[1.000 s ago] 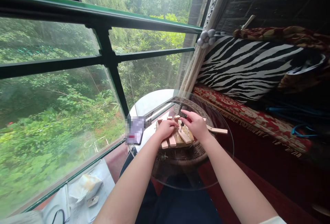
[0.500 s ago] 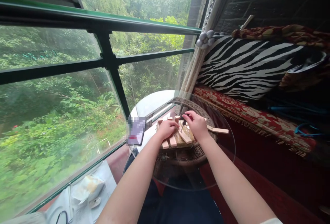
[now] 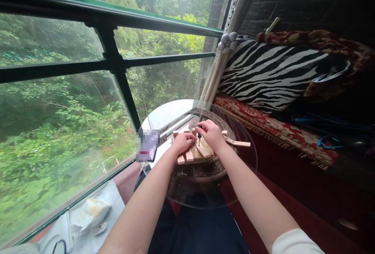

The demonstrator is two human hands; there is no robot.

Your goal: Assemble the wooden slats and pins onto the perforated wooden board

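A screwdriver [image 3: 199, 134] with a dark handle stands nearly upright in my right hand [image 3: 212, 135], my fingers closed round the top of its handle. Its thin shaft points down at a slanted pale wooden slat [image 3: 203, 151]. My left hand [image 3: 183, 143] rests over the wooden pieces, fingers curled onto them close to the shaft; the fingertips' exact grip is partly hidden. Other pale slats [image 3: 189, 156] stick out below my left hand. Under them lies a yellowish-brown block or pad [image 3: 195, 161], largely covered.
The round glass tabletop [image 3: 202, 203] sits over a woven wicker base [image 3: 202, 178]. A loose jointed wooden strip [image 3: 238, 143] lies right of my right hand. A blurred phone [image 3: 148, 145] is at the left, near the window. A fringed red patterned bench [image 3: 263, 129] stands to the right.
The whole view has shifted slightly, so everything appears farther left. Both hands keep nearly the same pose on the screwdriver and wood.
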